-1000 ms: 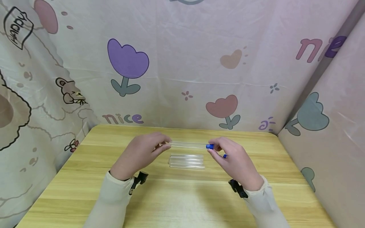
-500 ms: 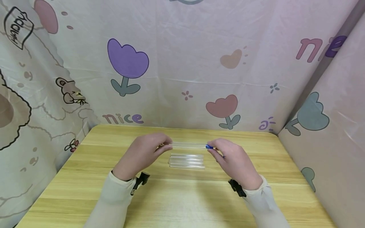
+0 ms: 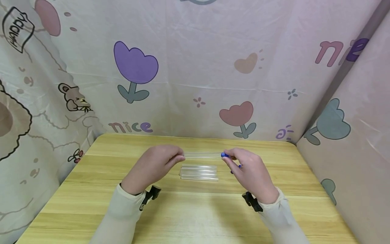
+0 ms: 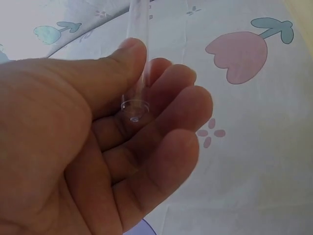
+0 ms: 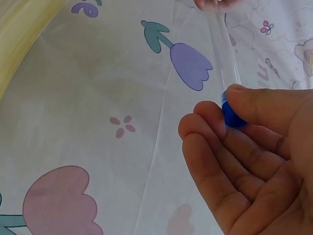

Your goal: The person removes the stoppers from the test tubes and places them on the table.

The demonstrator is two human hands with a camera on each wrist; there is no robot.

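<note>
My left hand (image 3: 153,167) pinches one end of a clear tube (image 3: 202,155) between thumb and fingers. In the left wrist view a ringed end of the tube (image 4: 135,105) shows below the thumb. The tube lies sideways between both hands, above the table. At its other end my right hand (image 3: 250,171) pinches a blue cap (image 5: 232,111) between thumb and fingers. In the right wrist view the cap is against the tube's end; how far it is seated I cannot tell. A row of clear tubes (image 3: 199,173) lies on the table below the held tube.
Small blue pieces (image 3: 232,172), perhaps more caps, show on the table partly behind the right hand. The wooden table (image 3: 195,213) ends at a patterned cloth (image 3: 189,67) at the back, with cloth on both sides too.
Both hands stay nearly in place. The blue cap has turned a little in the right fingers, and the blue pieces behind that hand show more than half a second ago.
</note>
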